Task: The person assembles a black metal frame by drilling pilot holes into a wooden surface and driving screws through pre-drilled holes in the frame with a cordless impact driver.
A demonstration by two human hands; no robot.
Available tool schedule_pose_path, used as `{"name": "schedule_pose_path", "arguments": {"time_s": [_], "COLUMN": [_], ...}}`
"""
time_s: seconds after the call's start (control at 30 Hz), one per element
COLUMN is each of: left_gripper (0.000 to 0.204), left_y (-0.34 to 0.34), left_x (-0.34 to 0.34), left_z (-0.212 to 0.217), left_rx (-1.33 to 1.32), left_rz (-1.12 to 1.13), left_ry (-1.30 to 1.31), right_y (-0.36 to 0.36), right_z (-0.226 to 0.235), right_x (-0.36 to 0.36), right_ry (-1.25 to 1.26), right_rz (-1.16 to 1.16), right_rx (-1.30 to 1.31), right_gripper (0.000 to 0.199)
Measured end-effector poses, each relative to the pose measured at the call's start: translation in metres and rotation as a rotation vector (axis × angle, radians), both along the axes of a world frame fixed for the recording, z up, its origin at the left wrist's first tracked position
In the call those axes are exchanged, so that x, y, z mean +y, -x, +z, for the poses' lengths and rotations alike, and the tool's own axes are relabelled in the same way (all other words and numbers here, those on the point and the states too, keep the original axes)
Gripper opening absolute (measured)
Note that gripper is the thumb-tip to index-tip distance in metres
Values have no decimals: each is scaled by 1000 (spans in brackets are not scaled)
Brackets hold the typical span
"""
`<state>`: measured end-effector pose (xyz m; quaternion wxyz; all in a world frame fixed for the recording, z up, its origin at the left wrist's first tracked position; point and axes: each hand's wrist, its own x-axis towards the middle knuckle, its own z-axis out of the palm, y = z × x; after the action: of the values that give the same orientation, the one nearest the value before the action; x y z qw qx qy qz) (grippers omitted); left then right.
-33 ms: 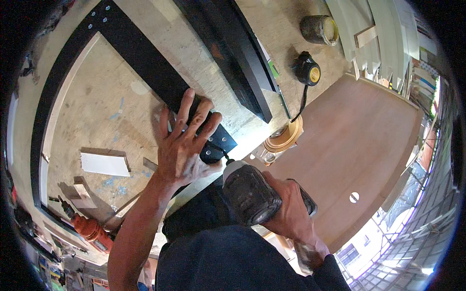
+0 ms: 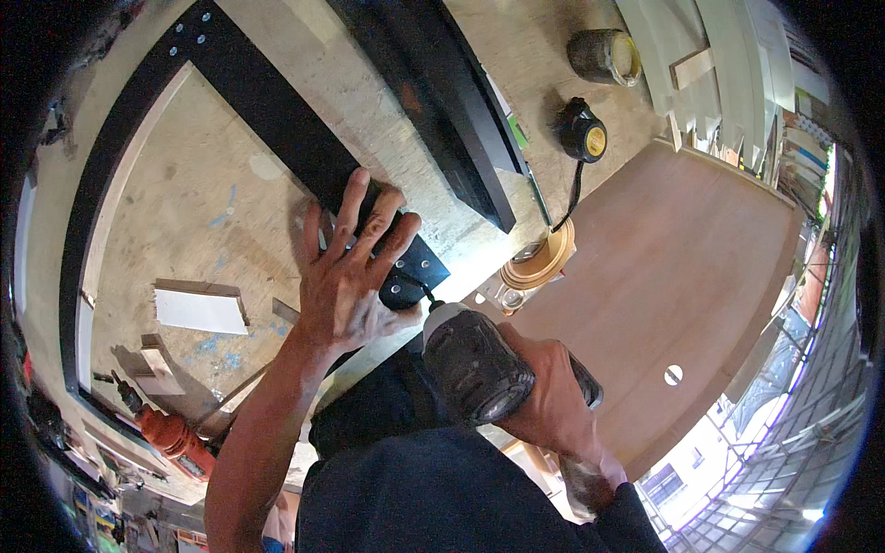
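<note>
A black flat-railed frame (image 2: 267, 115) lies on the wooden worktop, with several screw heads at its far corner and at its near end. My left hand (image 2: 350, 267) bears down on the near end of one rail, fingers bent and spread across it, thumb on the side toward me. In my right hand (image 2: 553, 396) is a dark cordless drill driver (image 2: 475, 364), gripped by its handle. Its bit points at the rail's end, beside the screws and close to my left thumb. A bright light falls around the tip. Whether the bit touches a screw is hard to see.
Beyond the rail lies a long black board (image 2: 433, 101). A tape measure (image 2: 583, 131), a jar (image 2: 604, 57) and a tape roll (image 2: 539, 258) are to the right, near a large brown panel (image 2: 645, 304). An orange drill (image 2: 175, 442) and wood offcuts (image 2: 201, 311) lie left.
</note>
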<state>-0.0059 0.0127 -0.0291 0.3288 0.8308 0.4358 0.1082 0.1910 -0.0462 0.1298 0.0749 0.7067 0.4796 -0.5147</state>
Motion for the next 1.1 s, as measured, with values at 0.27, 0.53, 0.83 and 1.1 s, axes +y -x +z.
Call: {"name": "schedule_pose_path", "arguments": {"time_s": [0.27,0.53,0.83,1.1], "left_gripper": [97,99,80,73], "left_y": [1,-1,-7,-3], "left_x": [0,-1,-4,-5], "left_z": [2,9,-3,7], "left_rx": [-45,62,91,40], "left_rz": [8,-35,-1,23], "left_ry": [-73,-84,-300,-243], "right_y": [-5,-18,-58,-76], "right_z": [-9,3,3,-43], "right_x": [-11,-36,-124,-167], "right_ry": [-168,-301,-313,-335], "right_rz": [76,135,-166,-369], "right_rx": [18,-5,100,100], "right_gripper": [46,55,46,36]}}
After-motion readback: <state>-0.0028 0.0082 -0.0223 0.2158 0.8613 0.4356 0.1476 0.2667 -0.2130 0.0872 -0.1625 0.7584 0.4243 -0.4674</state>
